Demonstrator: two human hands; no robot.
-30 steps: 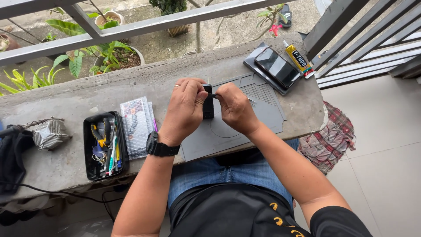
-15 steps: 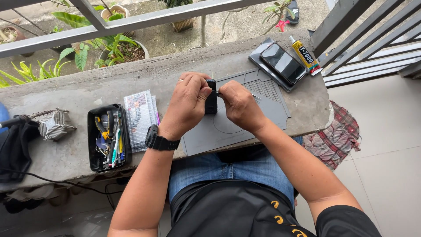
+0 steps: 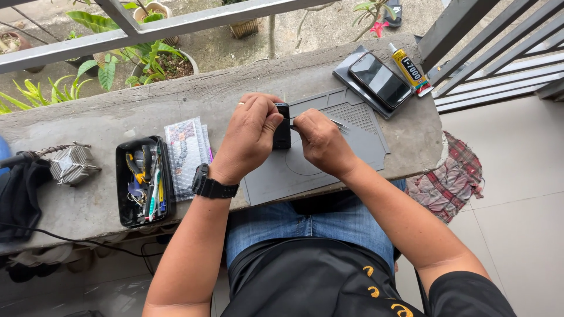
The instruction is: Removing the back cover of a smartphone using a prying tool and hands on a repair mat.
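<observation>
Hands at work over a gray mat (image 3: 352, 154) on a concrete table (image 3: 117, 123) beside a balcony railing. Left hand (image 3: 249, 138), ring on one finger and black watch (image 3: 211, 186) at the wrist, clenched around a small black phone (image 3: 282, 126), held on edge just above the mat. Right hand (image 3: 320, 141) pinching thin metal tweezers (image 3: 338, 124), their near end lost from view between hand and phone, the far end pointing away to the right. Both hands close together, nearly touching across the phone.

Left of the mat, clear plastic packets (image 3: 188, 154) lying beside an open black case (image 3: 144, 182) crowded with small tools. Farther left, a metal heat sink (image 3: 70, 164) and dark cloth. At the table's far right corner, a second phone (image 3: 380, 80) face up on a dark pad, with a yellow glue tube (image 3: 408, 67) just beside it. Potted plants (image 3: 141, 58) on the ground beyond the railing.
</observation>
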